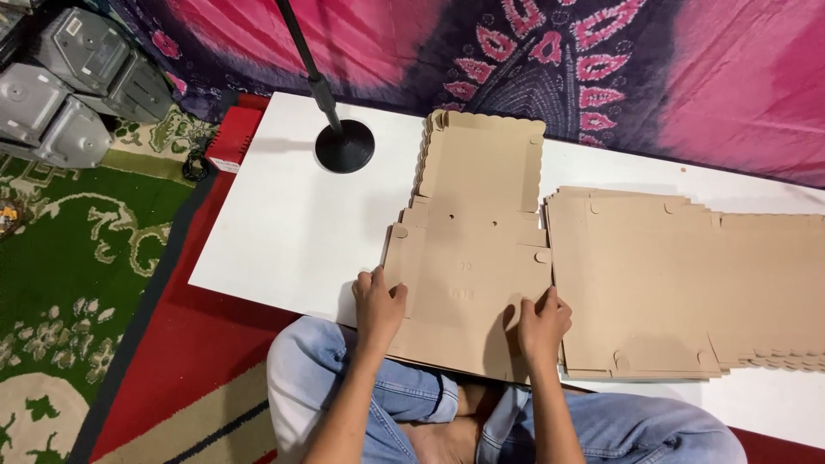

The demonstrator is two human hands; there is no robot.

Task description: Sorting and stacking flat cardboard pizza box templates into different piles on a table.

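Head view, starting at the far left: we see grey machine housings (64,82) stacked on a green patterned rug (77,258), and a small red box (234,137) touching the board's (284,232) far left corner. On the white board near that corner stands a black stand (344,144), its round base flat and its pole rising out of view. Our left hand (378,305) rests at the board's near edge with fingers bent over the left flap of a flat box blank (473,249), thumb on top, pinching that flap as far as we can tell. The blank lies unfolded in the board's middle, reaching from the near edge, which it overhangs above our lap, toward the far edge, where its scalloped flap stands slightly raised. Our right hand (541,325) presses down on the blank's near right corner, fingers curled, gripping nothing we can make out. Just beside it, to the right, a stack of blanks (679,283) lies flat, running off the right edge. Behind hangs a pink and purple cloth (601,60).
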